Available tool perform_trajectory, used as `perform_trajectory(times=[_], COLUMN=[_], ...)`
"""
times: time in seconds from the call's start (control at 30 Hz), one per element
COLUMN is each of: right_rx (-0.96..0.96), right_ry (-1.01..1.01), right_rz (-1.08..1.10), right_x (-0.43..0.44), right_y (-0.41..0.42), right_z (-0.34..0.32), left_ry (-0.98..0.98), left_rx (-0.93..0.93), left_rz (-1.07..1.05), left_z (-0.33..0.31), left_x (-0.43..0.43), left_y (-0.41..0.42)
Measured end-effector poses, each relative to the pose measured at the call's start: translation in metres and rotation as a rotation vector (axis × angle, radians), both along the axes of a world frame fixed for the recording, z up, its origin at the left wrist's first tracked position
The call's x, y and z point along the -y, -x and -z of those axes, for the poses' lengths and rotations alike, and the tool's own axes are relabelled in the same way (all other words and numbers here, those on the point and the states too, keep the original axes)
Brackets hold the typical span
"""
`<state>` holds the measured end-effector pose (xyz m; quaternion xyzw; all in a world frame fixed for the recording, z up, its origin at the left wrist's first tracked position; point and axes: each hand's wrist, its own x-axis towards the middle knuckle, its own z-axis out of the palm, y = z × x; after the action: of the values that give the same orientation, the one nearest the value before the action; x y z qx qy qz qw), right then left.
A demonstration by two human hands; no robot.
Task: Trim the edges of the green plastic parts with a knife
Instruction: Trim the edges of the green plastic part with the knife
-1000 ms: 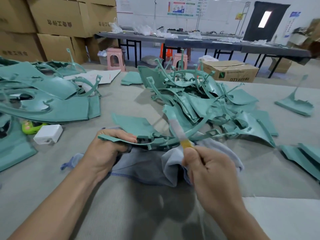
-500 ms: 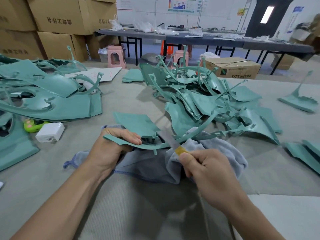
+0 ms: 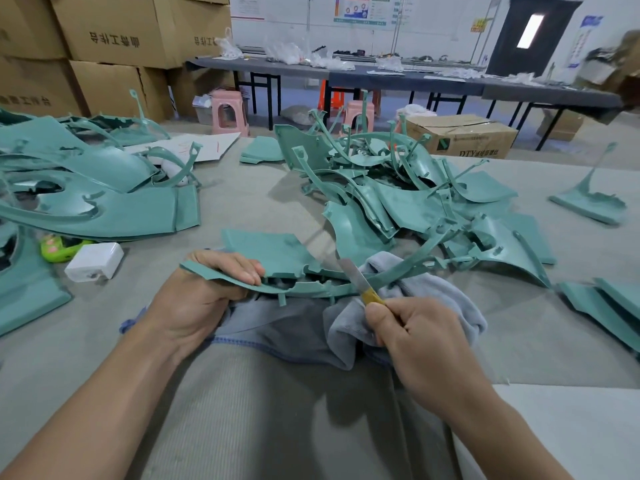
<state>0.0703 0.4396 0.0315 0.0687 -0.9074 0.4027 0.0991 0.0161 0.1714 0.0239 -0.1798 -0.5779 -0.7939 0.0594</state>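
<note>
Grey felt table; beyond the fingers, a carton reads "DTY". Left hand grips green part; right hand clamps knife.

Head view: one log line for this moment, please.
left hand: holds curved green plastic part | right hand: grips yellow-handled knife, blade on part edge | under: grey cloth
</note>
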Motion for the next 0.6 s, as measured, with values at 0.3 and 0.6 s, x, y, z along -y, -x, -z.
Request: perform_trajectory(times=[0.3,0.6], right_rx=[0.007,-0.083], right_ry=[-0.35,-0.461], right_rz=[0.208,0.119], right_x=[-0.01,0.002], right_y=[0.0,-0.006], right_z=[-0.012,-0.011], left_ry=[0.075,0.124], left_rx=[0.02,-0.022], left_rz=[-0.072,-0.109], left_z=[-0.005,-0.001], left_x=[-0.007,-0.006], left_y=[-0.003,0.0])
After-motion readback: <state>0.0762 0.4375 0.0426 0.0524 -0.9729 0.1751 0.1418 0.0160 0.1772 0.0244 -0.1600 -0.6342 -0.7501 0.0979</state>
